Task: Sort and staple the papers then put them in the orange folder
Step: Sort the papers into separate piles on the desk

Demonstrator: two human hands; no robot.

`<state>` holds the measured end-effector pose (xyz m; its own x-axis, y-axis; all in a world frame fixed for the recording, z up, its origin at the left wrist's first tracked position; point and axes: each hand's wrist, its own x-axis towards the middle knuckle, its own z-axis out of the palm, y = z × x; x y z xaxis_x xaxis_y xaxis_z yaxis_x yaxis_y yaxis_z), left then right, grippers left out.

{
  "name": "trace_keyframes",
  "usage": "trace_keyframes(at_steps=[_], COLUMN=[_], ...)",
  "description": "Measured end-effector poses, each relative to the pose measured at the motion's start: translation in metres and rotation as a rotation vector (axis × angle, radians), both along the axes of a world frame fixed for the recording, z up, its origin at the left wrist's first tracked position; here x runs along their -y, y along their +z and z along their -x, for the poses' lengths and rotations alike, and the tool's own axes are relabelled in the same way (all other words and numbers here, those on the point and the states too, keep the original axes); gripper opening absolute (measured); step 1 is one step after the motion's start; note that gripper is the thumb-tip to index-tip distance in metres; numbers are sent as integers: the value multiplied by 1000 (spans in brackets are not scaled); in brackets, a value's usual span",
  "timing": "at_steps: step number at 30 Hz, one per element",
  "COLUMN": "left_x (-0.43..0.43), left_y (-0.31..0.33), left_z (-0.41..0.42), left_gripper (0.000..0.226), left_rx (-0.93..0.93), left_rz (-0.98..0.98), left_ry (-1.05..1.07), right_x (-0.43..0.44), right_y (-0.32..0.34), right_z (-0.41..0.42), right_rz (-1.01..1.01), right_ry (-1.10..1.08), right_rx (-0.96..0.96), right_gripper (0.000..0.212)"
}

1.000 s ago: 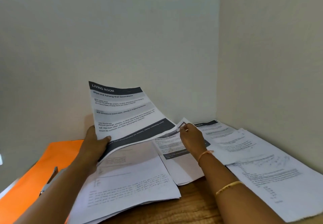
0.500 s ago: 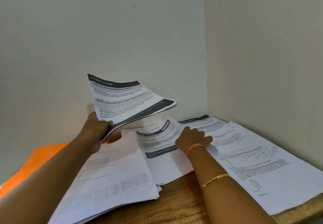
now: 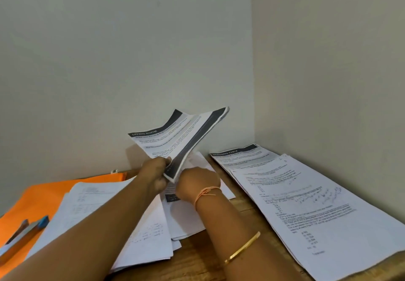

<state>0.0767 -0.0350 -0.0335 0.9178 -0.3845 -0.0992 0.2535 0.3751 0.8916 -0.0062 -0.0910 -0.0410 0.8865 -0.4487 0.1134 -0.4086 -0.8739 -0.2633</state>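
My left hand [image 3: 154, 174] grips the lower corner of a thin stack of printed sheets headed "LIVING ROOM" [image 3: 175, 140] and holds it tilted up above the table. Just right of it and under the stack's edge, my right hand [image 3: 195, 185] rests on the middle paper pile [image 3: 186, 219]; its fingers are hidden behind the held stack. The orange folder [image 3: 43, 193] lies flat at the left, partly under another paper pile [image 3: 87, 199]. A stapler [image 3: 22, 234] with a blue tip lies on the folder.
A wide pile of printed and handwritten sheets [image 3: 306, 204] fills the right side, with a "DRESSING TABLE" sheet [image 3: 241, 155] at its far end. Bare wooden table [image 3: 208, 258] shows between my forearms. Walls meet in a corner just behind the table.
My left hand has swung the held stack rightward and tipped it more steeply. My right hand has pulled back left from the far sheets to just under the stack. The view shifted left; the stapler shows again.
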Motion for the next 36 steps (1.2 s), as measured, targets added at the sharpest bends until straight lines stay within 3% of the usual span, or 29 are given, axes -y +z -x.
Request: trace_keyframes(at_steps=[3,8,13,18,23,28,36], left_x=[16,35,38,37,38,36,31], left_y=[-1,-6,-24,-43,-49,-50,-53], left_z=[-2,0,-4,-13,-14,-13,-17], left_gripper=[33,38,36,41,42,44,45], left_rx=[26,68,2,-84,-85,-93,-124], left_rz=[9,-112,-78,34,78,108,159], left_ry=[-55,-132,-158,-154,-157,-167,-183], right_x=[-3,14,39,52,58,71,77], right_y=[5,15,4,-9,2,0,-29], right_z=[5,12,7,8,10,17,9], right_rz=[-203,-268,-287,-335,-137,-47,191], right_ry=[40,69,-157,-328,-453,-456,-490], right_rx=[-34,22,43,-56,-23,137,146], right_gripper=[53,36,39,66,51,38,45])
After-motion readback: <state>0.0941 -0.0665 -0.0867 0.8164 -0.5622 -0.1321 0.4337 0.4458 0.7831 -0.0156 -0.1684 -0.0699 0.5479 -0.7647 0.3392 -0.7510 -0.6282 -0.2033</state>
